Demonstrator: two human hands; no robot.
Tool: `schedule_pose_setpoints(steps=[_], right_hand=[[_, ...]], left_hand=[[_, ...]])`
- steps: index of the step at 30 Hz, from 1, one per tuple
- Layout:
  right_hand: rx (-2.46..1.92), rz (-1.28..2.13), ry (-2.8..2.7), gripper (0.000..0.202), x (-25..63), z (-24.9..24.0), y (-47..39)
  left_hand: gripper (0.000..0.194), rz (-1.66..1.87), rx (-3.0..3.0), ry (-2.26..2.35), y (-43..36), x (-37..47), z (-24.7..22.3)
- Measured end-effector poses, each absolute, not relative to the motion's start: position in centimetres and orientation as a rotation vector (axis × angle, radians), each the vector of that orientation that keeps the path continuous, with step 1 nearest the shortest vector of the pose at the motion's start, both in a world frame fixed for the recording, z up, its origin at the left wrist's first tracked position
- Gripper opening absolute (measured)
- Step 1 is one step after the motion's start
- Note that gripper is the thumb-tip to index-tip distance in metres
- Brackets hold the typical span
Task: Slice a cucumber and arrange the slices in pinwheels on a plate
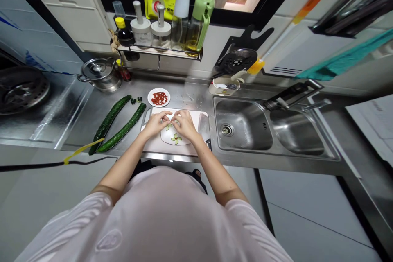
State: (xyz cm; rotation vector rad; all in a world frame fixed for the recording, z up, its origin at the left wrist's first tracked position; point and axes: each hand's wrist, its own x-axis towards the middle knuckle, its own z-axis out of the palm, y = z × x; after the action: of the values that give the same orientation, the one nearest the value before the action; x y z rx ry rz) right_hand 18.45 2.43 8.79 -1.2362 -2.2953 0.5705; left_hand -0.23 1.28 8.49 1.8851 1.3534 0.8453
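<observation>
My left hand (157, 124) and my right hand (184, 124) meet over the far part of a white plate (166, 138). Fingers on both hands are bent into pinches, the tips close together; whatever lies between them is too small to make out. Thin green-edged cucumber slices (176, 138) form a pinwheel on the plate, and a few more lie just under my fingertips. Beneath the plate is a pale cutting board (150, 146). Beyond my hands sits a small white dish (150, 97) of red pieces that look like dried berries (159, 98).
Two long cucumbers (125, 129) lie left of the board, with small cut ends (139, 99) beside them. A lidded steel pot (101, 74) stands farther back. To the right is a double sink (244, 125). A rack (159, 52) of bottles and jars hangs above the counter.
</observation>
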Motion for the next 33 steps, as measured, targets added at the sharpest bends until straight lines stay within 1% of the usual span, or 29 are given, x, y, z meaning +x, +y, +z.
schedule_pose_setpoints(steps=[8,15,21,33], right_hand=[[-1.248,0.621,-2.274,0.013,17.8,7.7,2.2],[-1.431,0.598,-2.282,0.016,16.7,4.0,2.4],[-1.529,0.520,-2.339,0.017,15.8,1.4,2.7],[-1.560,0.463,-2.410,0.020,15.1,0.4,3.1]], left_hand=[[0.037,0.869,1.776,1.388,1.0,-0.6,6.9],[0.032,0.917,1.646,1.784,1.2,-2.0,3.0],[0.028,0.894,1.734,1.946,0.8,-1.8,0.4],[0.041,0.771,1.678,2.039,1.1,-0.5,-0.8]])
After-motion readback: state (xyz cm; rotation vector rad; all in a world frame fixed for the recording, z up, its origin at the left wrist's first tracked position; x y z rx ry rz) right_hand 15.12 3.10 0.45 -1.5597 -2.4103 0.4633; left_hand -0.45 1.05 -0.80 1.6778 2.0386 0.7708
